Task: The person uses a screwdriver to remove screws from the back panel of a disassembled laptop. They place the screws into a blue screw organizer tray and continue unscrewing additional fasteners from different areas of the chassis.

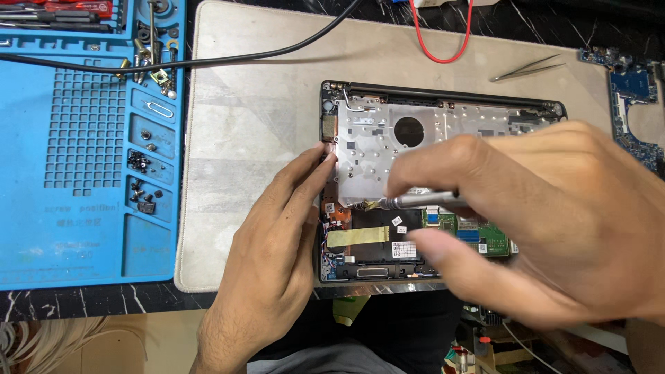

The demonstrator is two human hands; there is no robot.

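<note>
At the centre of the frame, an opened laptop chassis (443, 183) lies on a beige mat (242, 138) covering the surface. The left hand (273, 242) rests flat and released against the chassis's left edge. The right hand (547, 215) is grasping a slim metal screwdriver (422, 201), tip near the chassis's middle. A blue screw tray (83, 138) fills the left; tweezers (526, 68) lie upper right.

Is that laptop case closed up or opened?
Opened. The laptop shell lies on the mat with its metal plate, small green board and yellow tape exposed, no cover over them.
</note>
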